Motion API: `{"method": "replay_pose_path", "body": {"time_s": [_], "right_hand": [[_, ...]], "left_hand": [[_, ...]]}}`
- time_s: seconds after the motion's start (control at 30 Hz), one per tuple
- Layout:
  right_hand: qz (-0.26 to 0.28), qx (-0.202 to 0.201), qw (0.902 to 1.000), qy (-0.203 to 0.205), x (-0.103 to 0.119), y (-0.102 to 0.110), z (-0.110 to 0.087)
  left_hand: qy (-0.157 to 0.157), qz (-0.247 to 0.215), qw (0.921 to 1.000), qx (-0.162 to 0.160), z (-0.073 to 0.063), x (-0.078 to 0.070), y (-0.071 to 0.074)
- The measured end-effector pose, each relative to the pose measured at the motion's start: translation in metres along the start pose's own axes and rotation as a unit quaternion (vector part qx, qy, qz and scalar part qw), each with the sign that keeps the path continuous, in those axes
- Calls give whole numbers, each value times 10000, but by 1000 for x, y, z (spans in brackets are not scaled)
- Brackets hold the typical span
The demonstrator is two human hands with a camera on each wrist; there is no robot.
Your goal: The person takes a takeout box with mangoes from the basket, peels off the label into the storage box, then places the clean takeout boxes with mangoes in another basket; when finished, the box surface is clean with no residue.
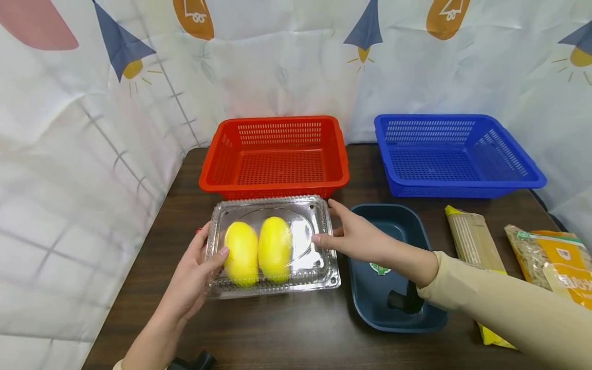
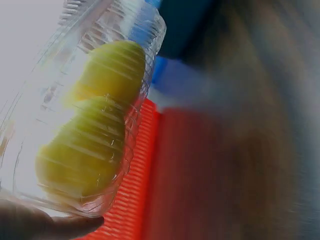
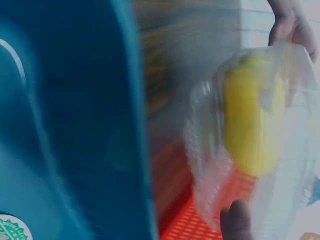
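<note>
A clear plastic clamshell box (image 1: 305,264), lid closed, holds two yellow oval fruits (image 1: 275,246) that look like mangoes, lying side by side in its left and middle part. My left hand (image 1: 191,277) grips the box's left edge, thumb on top over the nearer fruit. At the right edge, my right hand (image 1: 353,234) pinches the box, thumb on the lid and fingers along the side. Both wrist views show the box tilted, with the fruits (image 2: 85,150) seen through its ribbed wall. The box's far edge overlaps the front of a red basket (image 1: 277,187) in the head view.
A blue basket (image 1: 467,183) stands at the back right. Right of the box lies a dark blue tub (image 1: 393,324) with a green-and-white sticker, partly under my right forearm. Further right are a brown-and-yellow packet (image 1: 472,236) and an orange-and-clear food bag (image 1: 550,262). Patterned white curtains enclose the table.
</note>
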State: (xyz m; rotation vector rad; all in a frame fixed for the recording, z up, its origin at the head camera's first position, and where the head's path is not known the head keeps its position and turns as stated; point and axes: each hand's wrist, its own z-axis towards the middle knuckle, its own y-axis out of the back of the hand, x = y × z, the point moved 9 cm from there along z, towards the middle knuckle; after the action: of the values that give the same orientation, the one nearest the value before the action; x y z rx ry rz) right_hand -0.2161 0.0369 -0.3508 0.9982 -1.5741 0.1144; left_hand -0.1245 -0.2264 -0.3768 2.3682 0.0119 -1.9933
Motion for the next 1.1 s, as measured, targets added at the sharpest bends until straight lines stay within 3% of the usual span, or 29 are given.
{"method": "replay_pose_path", "body": {"time_s": [0.2, 0.3, 0.43, 0.7, 0.93, 1.1], "right_hand": [[1340, 386, 9902, 78, 5, -3, -12], [2021, 665, 9770, 128, 5, -7, -17], [2500, 609, 9659, 286, 5, -4, -22], [2696, 105, 9626, 256, 0, 11, -30], [2656, -222, 9638, 92, -9, 31, -38], [2680, -515, 9620, 56, -17, 58, -47]], "left_hand": [[-277, -205, 9994, 59, -1, -32, -7], [-306, -286, 9991, 69, 1, -41, -14], [-291, -430, 9986, 50, 4, -47, -23], [-237, -463, 9983, 280, 10, -51, -41], [-521, -300, 9946, 846, 16, -63, -58], [-698, -611, 9876, 1267, 25, -74, -77]]}}
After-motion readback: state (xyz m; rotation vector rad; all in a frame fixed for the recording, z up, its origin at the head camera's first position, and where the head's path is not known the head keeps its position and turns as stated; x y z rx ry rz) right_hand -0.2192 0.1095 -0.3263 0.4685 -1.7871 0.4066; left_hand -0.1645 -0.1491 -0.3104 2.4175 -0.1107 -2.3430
